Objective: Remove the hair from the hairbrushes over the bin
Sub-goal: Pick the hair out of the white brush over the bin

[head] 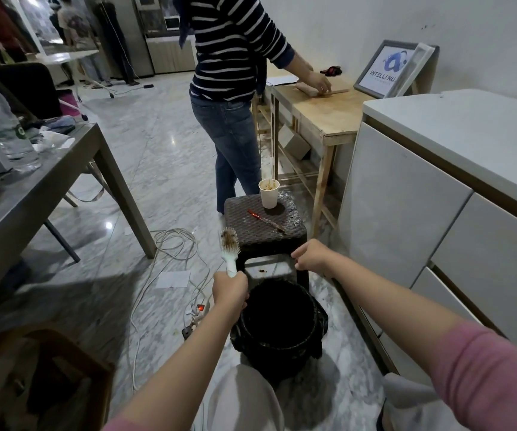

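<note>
- Bin (279, 321), black and lined, sits on the floor; take it as the landmark.
- Stool (265, 225) just behind the bin; cup (269, 193) and pen (266, 221) on top.
- Left hand (230, 289), above the bin's left rim, grips the hairbrush (229, 250) handle; head upright, hair still matted in the bristles.
- Right hand (311, 255), above the bin's far rim, fingers curled; cannot tell if it holds anything.
- Step: starting this brush. Next likely needs the right hand pinching the hair over the bin.

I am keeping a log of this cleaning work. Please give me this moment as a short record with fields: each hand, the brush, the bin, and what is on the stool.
left hand: grips the handle of the white hairbrush, held upright
hairbrush state: brownish hair tangled in the bristles
right hand: fingers curled, at the front edge of the dark stool; whether it holds anything cannot be told
bin: black bin on the floor, below both hands, in front of the stool
on stool: paper cup and a red comb
</note>
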Demonstrator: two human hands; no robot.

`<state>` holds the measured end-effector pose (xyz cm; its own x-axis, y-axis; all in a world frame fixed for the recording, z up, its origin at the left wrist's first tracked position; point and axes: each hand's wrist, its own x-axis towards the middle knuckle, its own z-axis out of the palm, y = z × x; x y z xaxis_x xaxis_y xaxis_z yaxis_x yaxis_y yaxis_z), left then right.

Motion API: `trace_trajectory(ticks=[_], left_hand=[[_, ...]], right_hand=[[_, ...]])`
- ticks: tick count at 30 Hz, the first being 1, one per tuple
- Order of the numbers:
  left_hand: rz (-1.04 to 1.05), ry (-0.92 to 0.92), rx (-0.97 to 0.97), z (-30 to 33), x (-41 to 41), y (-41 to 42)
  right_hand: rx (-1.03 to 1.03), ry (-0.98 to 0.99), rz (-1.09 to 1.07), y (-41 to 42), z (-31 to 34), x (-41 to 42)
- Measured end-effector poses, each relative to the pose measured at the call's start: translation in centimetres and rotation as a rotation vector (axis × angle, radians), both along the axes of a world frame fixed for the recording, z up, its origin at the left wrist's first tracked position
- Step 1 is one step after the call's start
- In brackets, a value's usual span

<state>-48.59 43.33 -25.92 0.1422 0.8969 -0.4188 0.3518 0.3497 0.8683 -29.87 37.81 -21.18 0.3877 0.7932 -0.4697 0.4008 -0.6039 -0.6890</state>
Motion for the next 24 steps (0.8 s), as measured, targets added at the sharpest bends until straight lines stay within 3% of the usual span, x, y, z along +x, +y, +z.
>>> trace_trajectory(ticks=[5, 12, 16, 21, 24], left_hand=[[-0.068, 0.023, 0.037, 0.8, -0.1, -0.2], [-0.124, 0.042, 0.048, 1.6, 0.3, -1.0], [-0.156, 0.045, 0.038, 2.1, 0.6, -1.7], [-0.204, 0.07, 0.075, 2.7, 1.3, -2.7], [-0.232, 0.103, 0.155, 2.4, 1.7, -3.3]], right_hand=[[-0.037, 0.004, 0.043, 0.3, 0.5, -0.3], [0.227, -0.14, -0.181, 1.0, 0.3, -0.6], [0.292, -0.162, -0.14, 1.6, 0.7, -0.7], [0.423, 0.017, -0.069, 2.0, 0.6, -2.1], [0.438, -0.038, 0.01, 2.3, 0.8, -3.5]])
